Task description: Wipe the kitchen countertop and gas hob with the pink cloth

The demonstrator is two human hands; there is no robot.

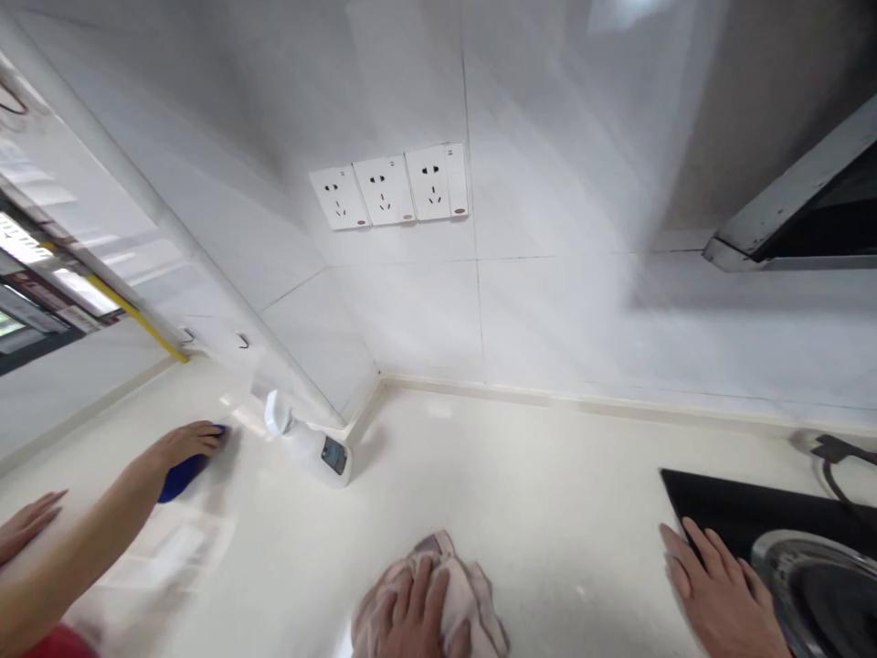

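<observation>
My left hand (pixel 411 617) presses down on a crumpled pale pink cloth (pixel 472 594) at the near edge of the cream countertop (pixel 534 493), its fingers curled into the fabric. My right hand (pixel 719 599) lies flat, fingers stretched out, on the near left corner of a black cooktop (pixel 740 516) and holds nothing. At the left, another person's hand (pixel 184 443) rests on a blue cloth (pixel 179 477) on the counter. That person's other hand (pixel 27 523) lies flat at the far left edge.
A white device with a small dark screen (pixel 319 448) lies in the counter's corner by the wall. A metal pan or burner (pixel 822 585) sits on the cooktop. Three wall sockets (pixel 390 190) are on the tiled wall, and a range hood (pixel 801 215) hangs upper right.
</observation>
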